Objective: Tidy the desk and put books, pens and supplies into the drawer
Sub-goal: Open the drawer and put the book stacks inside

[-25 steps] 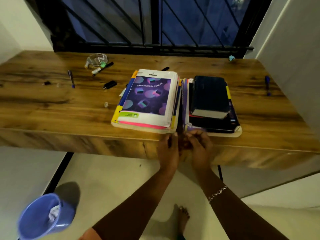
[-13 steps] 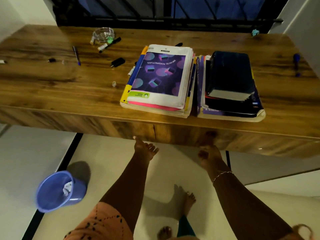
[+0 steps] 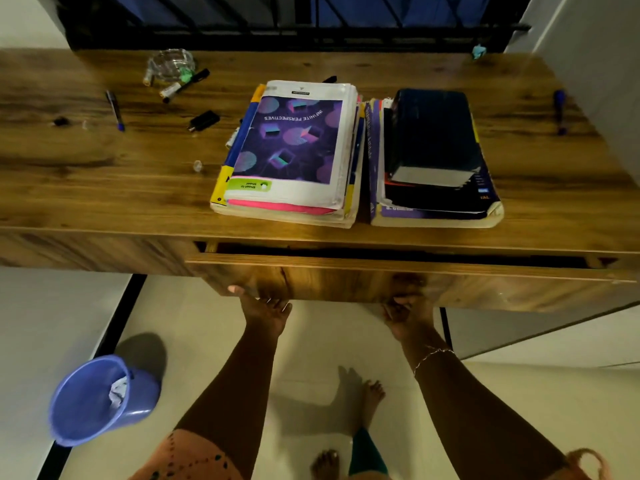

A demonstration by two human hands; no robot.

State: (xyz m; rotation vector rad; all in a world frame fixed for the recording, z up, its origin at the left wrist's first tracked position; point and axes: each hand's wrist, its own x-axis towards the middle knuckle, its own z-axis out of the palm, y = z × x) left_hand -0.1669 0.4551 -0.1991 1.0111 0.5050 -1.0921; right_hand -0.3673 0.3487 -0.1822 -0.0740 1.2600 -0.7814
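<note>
Hands are working well apart: left hand (image 3: 265, 306) and right hand (image 3: 407, 311) are each clamping the lower edge of the wide wooden drawer front (image 3: 346, 282), which is standing barely a crack open. Even, level pulling is looking wisest. Beyond, purple-covered book stack (image 3: 294, 147), dark-topped book stack (image 3: 433, 150) and blue pen (image 3: 116, 110) are waiting on the wooden desk (image 3: 104, 174).

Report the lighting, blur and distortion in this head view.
Head view: dim overall, with a warm glow on the drawer front and the front edge of the desk; the wide lens bows that edge; left hand and right hand look soft, yet the title on the purple book is legible; the blue bin throws a floor shadow.
</note>
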